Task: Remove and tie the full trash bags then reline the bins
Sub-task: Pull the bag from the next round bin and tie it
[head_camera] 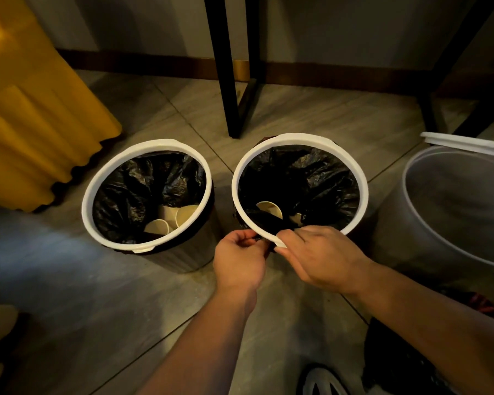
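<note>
Two round bins with white rim rings stand side by side on the tiled floor. The left bin (97, 183) has a black bag (126, 201) holding paper cups (183, 215). The right bin (362, 192) is lined with a black bag (320, 181) and holds a paper cup (270, 208). Both hands are at the near rim of the right bin. My left hand (238, 259) pinches the black bag edge just outside the ring. My right hand (317, 258) grips the white ring and bag edge beside it.
A third, translucent bin (454, 212) with no bag stands at the right, its white ring (468, 142) resting on its far edge. Yellow fabric (35, 109) hangs at the left. Black table legs (228, 81) stand behind the bins. A dark bag lies at lower right (405, 366).
</note>
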`<state>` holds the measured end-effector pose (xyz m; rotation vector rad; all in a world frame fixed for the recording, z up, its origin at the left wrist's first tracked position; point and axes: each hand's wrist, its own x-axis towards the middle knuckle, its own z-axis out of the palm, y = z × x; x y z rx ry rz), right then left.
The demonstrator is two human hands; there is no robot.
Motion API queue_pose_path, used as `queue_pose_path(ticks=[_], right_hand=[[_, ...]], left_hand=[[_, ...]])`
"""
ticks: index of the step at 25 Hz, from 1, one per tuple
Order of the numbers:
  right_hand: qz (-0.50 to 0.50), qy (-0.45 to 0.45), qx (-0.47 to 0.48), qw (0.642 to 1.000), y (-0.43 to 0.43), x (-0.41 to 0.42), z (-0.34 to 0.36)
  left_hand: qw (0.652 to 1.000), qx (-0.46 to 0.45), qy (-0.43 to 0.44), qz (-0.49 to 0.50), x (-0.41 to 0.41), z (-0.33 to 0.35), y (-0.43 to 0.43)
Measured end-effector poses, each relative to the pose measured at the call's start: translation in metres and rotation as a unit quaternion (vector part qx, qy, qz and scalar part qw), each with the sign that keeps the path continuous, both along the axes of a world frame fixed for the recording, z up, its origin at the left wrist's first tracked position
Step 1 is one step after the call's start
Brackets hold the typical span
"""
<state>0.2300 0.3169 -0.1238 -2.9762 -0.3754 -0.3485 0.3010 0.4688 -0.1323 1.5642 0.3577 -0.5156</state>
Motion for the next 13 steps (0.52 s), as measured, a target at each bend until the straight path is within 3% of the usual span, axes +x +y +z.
queue_pose_path(ticks=[9, 13], right_hand=[[-0.003, -0.028, 0.049, 0.998, -0.002, 0.001, 0.001], [-0.037, -0.117, 0.009, 0.992, -0.005, 0.011, 0.026]], left_hand=[[0.996, 0.081, -0.023, -0.016, -0.001, 0.000, -0.004], [0.998, 0.061, -0.030, -0.009, -0.003, 0.002, -0.008]])
